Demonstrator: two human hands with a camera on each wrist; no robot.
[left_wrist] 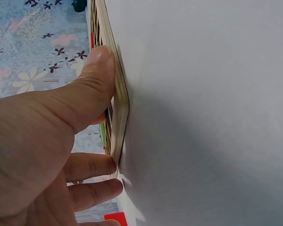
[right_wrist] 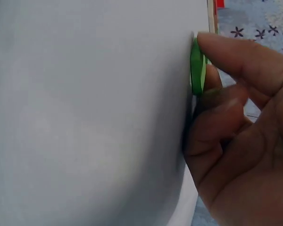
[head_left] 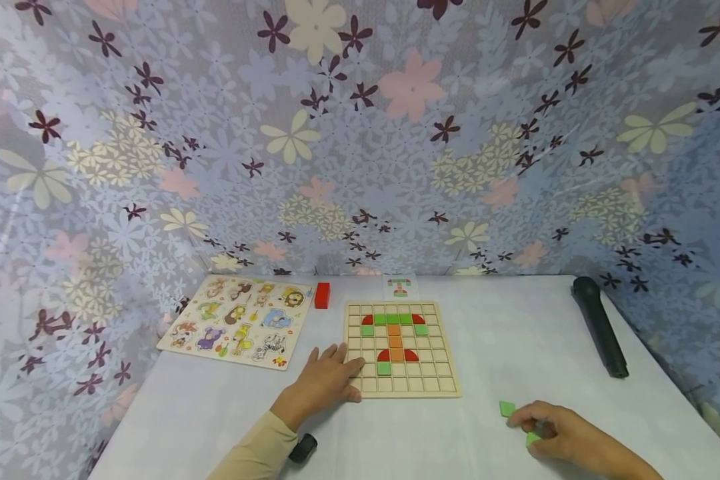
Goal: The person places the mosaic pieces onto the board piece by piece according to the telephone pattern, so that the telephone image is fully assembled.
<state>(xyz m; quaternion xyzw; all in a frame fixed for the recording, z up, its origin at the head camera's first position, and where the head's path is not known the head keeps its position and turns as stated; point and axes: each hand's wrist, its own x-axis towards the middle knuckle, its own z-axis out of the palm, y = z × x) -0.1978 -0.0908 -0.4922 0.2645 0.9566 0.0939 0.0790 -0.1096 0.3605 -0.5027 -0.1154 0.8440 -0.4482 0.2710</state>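
Note:
A square wooden grid board [head_left: 432, 387] lies on the table, with red, green and orange pieces forming a figure in its upper part. My left hand [head_left: 323, 383] rests at the board's left edge, fingers fairly straight; in the left wrist view the thumb [left_wrist: 96, 70] touches the board's side [left_wrist: 120, 113]. To the right of the board, my right hand [head_left: 561, 433] pinches a green tile [head_left: 532, 439] near the thumb, close to the tabletop. Another green tile [head_left: 507, 409] lies just beyond its fingertips. In the right wrist view one green tile [right_wrist: 197, 68] shows by the thumb.
A wooden animal puzzle [head_left: 237, 323] lies at the left, with a red block [head_left: 322, 295] beside it. Behind the board is a pattern card [head_left: 401, 287]. A black cylindrical tool [head_left: 600, 327] lies far right. Near the left forearm sits a small black object [head_left: 303, 449].

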